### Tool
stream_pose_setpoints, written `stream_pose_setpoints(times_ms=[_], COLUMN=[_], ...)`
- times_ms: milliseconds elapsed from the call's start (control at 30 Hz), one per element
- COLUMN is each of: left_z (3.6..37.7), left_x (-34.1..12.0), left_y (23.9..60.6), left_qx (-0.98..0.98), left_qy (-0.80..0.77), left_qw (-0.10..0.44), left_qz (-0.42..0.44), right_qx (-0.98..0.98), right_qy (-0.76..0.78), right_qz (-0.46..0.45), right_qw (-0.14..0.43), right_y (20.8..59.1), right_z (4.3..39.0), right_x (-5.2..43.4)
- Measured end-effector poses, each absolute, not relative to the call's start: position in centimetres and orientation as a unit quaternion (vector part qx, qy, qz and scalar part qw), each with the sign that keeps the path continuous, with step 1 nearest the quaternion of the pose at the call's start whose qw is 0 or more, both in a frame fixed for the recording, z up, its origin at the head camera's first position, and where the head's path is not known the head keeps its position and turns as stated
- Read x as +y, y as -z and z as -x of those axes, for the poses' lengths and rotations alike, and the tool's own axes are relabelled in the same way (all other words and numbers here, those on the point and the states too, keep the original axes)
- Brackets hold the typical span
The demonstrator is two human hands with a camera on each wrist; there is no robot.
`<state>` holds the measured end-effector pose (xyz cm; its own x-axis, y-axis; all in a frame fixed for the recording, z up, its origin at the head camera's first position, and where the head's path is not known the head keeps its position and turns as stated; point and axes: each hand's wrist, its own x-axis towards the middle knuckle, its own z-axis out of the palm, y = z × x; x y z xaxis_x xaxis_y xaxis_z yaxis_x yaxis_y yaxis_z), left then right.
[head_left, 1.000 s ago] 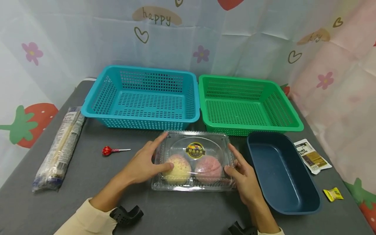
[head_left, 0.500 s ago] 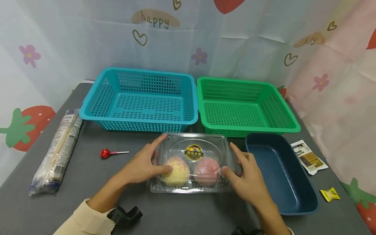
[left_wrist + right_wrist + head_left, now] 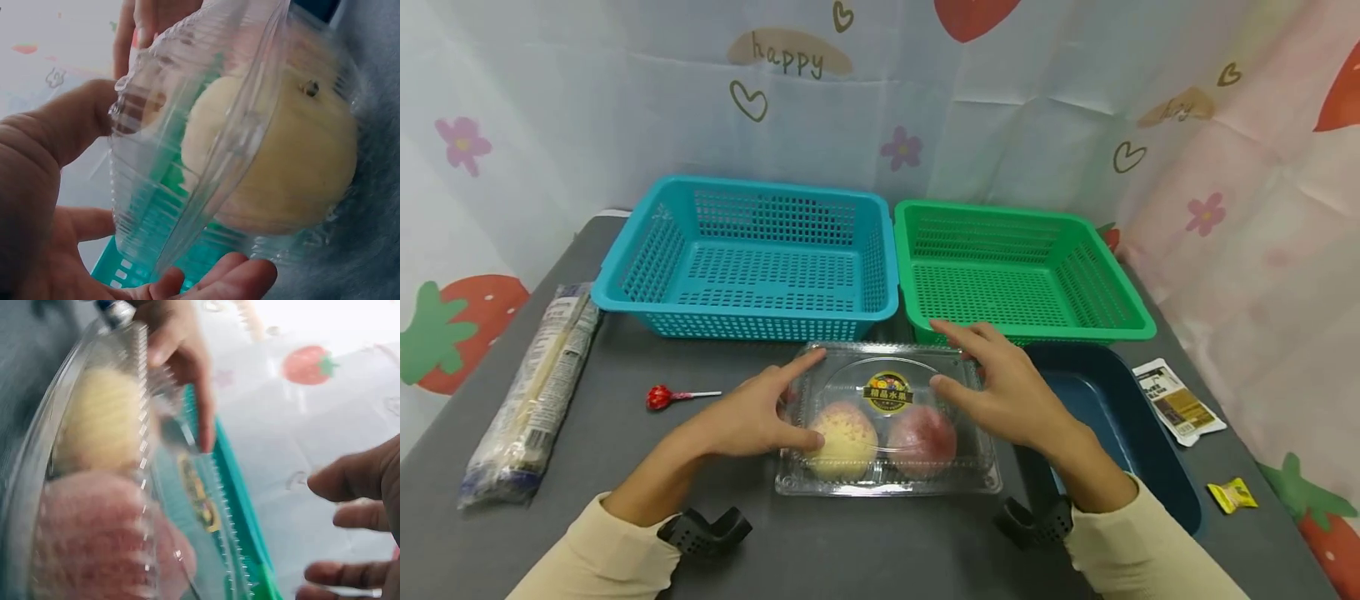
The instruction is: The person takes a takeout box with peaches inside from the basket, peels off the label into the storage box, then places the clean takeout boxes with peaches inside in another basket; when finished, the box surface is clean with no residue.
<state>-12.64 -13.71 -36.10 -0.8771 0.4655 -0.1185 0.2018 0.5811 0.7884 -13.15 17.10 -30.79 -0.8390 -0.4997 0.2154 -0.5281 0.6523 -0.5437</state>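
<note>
In the lower middle of the head view, we are looking at a clear plastic clamshell box (image 3: 887, 421) lying on the grey table (image 3: 625, 467), with a yellowish fruit (image 3: 844, 429) and a pinkish fruit (image 3: 922, 433) side by side inside it and a round label (image 3: 887, 392) on its lid. The left hand (image 3: 752, 412) is gripping the box's left end, thumb pressing the near side by the yellowish fruit and forefinger stretching along the far left corner. The right hand (image 3: 1003, 387) is spreading loosely over the right part of the lid, fingers relaxed and holding nothing; we cannot tell whether it is touching the lid. Behind the box, a blue basket (image 3: 745, 250) and a green basket (image 3: 1022, 267) are standing side by side, and a dark blue tray (image 3: 1150, 450) is sitting at the lower right, partly under the right forearm. A lollipop (image 3: 662, 396) and a long wrapped packet (image 3: 527, 392) are lying at the left.

Filling the left wrist view, the box (image 3: 237, 144) is showing the yellowish fruit (image 3: 287, 162), with the left hand (image 3: 56, 187) curling around its rim, thumb above and fingertips below.

In the blurred right wrist view, the box (image 3: 125, 487) is taking up the left half, while the right hand's fingers (image 3: 356, 481) are hovering open at the right edge, apart from it.
</note>
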Motion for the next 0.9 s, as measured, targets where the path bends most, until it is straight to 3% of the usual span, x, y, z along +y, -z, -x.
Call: stream_pose_setpoints(times_ms=[333,900], left_z=[12.8,12.5], left_x=[-13.8,-13.8], left_y=[35.6,36.2], left_qx=[0.883,0.87], left_qy=[-0.402,-0.434], left_qw=[0.164,0.166], left_qz=[-0.179,-0.165], right_qx=[-0.9,-0.908], right_qy=[-0.274,-0.283], right_qz=[-0.334,-0.304], right_qw=[-0.052,-0.055], right_y=[32.0,34.1], right_z=[15.3,15.8], right_x=[14.6,13.1])
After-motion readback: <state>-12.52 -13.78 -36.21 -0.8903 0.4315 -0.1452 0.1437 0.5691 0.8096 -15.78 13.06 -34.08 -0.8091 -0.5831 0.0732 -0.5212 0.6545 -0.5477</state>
